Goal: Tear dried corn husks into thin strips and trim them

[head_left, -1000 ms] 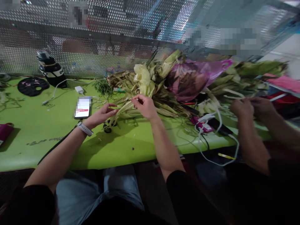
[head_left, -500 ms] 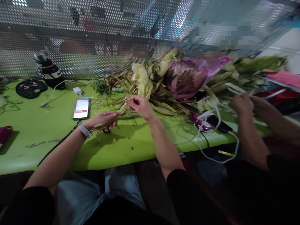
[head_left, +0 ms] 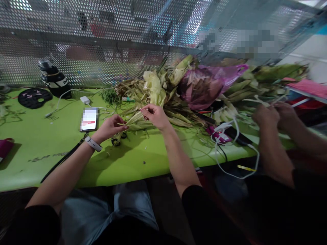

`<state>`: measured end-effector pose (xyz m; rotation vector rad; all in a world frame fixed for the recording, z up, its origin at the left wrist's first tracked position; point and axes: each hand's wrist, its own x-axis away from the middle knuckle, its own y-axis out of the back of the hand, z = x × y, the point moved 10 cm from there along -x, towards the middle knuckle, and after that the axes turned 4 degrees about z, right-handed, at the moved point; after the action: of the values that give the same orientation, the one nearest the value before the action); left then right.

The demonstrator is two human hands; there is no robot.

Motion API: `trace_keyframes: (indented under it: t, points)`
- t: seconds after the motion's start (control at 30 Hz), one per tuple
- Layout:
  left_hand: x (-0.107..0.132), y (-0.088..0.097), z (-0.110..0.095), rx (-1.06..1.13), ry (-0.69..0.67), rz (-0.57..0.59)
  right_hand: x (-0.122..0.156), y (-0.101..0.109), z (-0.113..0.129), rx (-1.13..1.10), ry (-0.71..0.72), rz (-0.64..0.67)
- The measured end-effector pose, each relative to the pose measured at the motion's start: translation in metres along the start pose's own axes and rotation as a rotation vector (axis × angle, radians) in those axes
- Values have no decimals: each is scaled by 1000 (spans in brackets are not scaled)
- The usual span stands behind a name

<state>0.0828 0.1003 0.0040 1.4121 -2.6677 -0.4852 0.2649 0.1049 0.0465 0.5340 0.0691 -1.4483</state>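
A pale corn husk strip (head_left: 135, 116) stretches between my two hands above the green table. My left hand (head_left: 111, 128), with a pale watch on its wrist, pinches the strip's near end between thumb and fingers. The far end is pinched in the fingertips of my right hand (head_left: 155, 116). Just beyond my right hand lies a heap of dried and pale green corn husks (head_left: 176, 117). Black scissor handles (head_left: 116, 141) show on the table below my left hand, partly covered by a curled husk piece.
A lit phone (head_left: 89, 119) lies left of my hands, near a black bottle (head_left: 55, 80). Behind the husks sits a purple plastic bag (head_left: 201, 85). White cables (head_left: 217, 154) loop over the table's front edge (head_left: 155, 174). At right, a co-worker's hands (head_left: 268, 114) handle pale strips.
My left hand has shifted its hold, its fingers now bent into a pinch. The husk that trailed past its wrist no longer lies there. My right hand stays almost in place.
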Motion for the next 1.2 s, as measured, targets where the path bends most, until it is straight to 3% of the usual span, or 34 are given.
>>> trace_keyframes:
  t: [0.3, 0.57, 0.7, 0.87, 1.07, 1.2]
  points:
    - [0, 4, 4, -125, -31, -78, 0, -4, -2, -16, -5, -7]
    - [5, 7, -22, -185, -134, -91, 1, 6, -6, 107, -14, -95]
    - [4, 4, -17, -247, -119, -94, 3, 4, -1, 44, -6, -88]
    - [0, -1, 7, -172, -10, -76, 5, 3, 6, -36, -22, -62]
    - [1, -3, 9, 147, 26, -105, 5, 9, 10, -32, -5, -96]
    - [2, -14, 9, 146, 70, -32, 5, 13, 7, -38, -4, -116]
